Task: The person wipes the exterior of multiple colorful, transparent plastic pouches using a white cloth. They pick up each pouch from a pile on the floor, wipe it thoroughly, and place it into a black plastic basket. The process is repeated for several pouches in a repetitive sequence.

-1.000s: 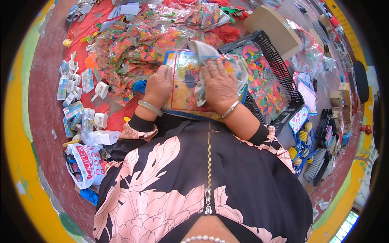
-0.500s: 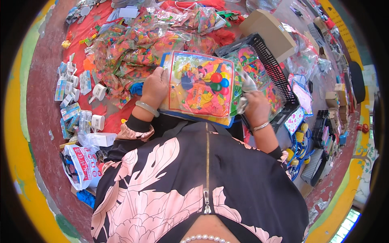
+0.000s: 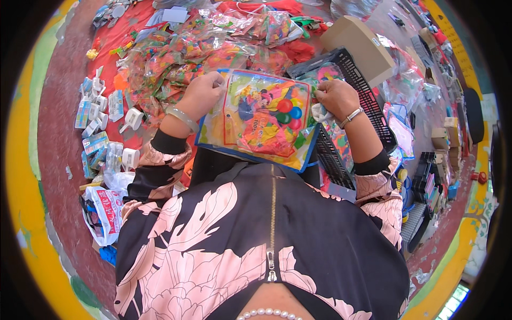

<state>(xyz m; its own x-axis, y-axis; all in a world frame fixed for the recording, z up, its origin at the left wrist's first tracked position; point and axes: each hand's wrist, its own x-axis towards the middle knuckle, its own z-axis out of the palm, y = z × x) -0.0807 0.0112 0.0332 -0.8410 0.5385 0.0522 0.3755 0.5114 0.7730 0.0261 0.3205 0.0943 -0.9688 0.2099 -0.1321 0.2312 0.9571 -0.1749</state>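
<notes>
A flat clear plastic packet of colourful balloons (image 3: 266,136), with a cartoon print and blue edges, is held upright before my lap. My left hand (image 3: 205,92) pinches its upper left corner between thumb and fingers. At the upper right corner, my right hand (image 3: 340,98) has its fingers closed on the packet's edge. A crumpled whitish cloth (image 3: 321,113) is tucked under the right hand's fingers. Just behind the packet, to the right, stands a black plastic crate (image 3: 368,93) with similar packets in it.
A heap of balloon packets (image 3: 181,58) covers the red cloth ahead. Behind the crate sits a cardboard box (image 3: 360,48). White handheld gadgets (image 3: 131,120) lie to the left, above a white carrier bag (image 3: 106,210). Small boxes (image 3: 440,138) line the right side.
My right hand has risen from the packet's right side to its upper right corner. The left hand has shifted slightly up and left, and the packet's left side has swung outward.
</notes>
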